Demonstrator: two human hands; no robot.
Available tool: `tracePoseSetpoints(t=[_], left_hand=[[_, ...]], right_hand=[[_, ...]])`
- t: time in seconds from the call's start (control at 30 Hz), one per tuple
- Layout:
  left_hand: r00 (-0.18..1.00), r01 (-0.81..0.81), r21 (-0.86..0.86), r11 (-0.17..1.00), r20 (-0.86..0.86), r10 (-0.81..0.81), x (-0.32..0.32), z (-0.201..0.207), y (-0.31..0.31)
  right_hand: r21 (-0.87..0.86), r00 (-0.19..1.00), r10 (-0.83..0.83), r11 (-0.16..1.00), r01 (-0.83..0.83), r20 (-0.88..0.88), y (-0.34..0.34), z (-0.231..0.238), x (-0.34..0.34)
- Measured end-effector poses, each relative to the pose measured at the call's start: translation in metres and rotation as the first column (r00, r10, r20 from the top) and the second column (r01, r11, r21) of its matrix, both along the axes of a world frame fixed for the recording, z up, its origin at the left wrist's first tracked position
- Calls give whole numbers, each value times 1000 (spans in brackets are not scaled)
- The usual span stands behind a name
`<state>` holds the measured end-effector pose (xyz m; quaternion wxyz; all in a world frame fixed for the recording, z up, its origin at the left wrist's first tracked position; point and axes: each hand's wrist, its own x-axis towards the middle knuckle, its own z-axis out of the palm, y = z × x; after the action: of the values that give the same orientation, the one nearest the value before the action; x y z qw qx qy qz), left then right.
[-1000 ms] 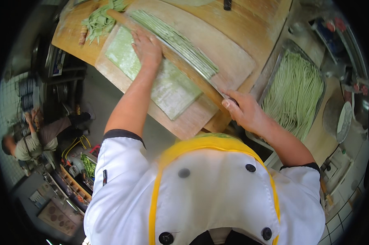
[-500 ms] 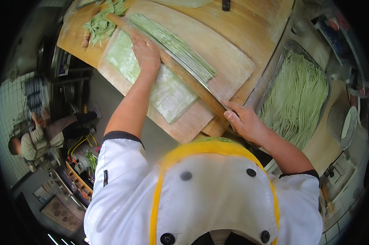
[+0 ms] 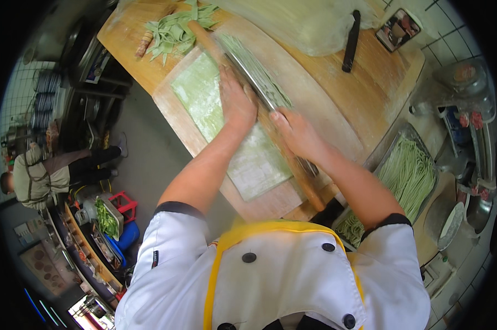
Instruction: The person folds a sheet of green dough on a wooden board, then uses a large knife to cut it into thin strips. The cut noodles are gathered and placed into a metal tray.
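Lying along dough (image 3: 254, 168) on board (image 3: 325, 115): pin (image 3: 200, 34), knife (image 3: 262, 94) alongside; left hand (image 3: 238, 102) against pin, fingers together; right hand (image 3: 299, 133) over knife, grip unclear; noodles (image 3: 255, 61) adjacent; sleeve label (image 3: 155, 258), unreadable.

dough sheet (image 3: 258, 168): pale green, long and flat, patchily dusted white, lying left of the rolling pin.
rolling pin (image 3: 287, 159): slim, brown wood, slanting from far left to near right along the sheet's right side.
knife (image 3: 262, 94): long silver blade, running beside the pin on its right, partly hidden.
cut strips (image 3: 259, 69): thin, green, floury, bunched lengthwise just right of the blade.
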<state>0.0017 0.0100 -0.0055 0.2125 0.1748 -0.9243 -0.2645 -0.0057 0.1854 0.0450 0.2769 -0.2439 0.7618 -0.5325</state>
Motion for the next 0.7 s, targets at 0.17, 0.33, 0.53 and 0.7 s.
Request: tracePoseSetpoints(t=[0.17, 0.33, 0.53, 0.7], left_hand=[[1000, -13, 16, 1000, -2, 13, 0, -1, -1], [1000, -25, 51, 998, 11, 24, 2, -2, -3], [995, -90, 253, 963, -16, 98, -12, 4, -11], [989, -139, -83, 987, -64, 133, -53, -5, -22]], right_hand=[[-26, 982, 107, 993, -113, -158, -92, -3, -75], [210, 991, 132, 968, -135, 28, -137, 29, -116], [-61, 996, -20, 998, 25, 82, -22, 53, -53], [174, 992, -119, 979, 110, 42, 82, 52, 39]])
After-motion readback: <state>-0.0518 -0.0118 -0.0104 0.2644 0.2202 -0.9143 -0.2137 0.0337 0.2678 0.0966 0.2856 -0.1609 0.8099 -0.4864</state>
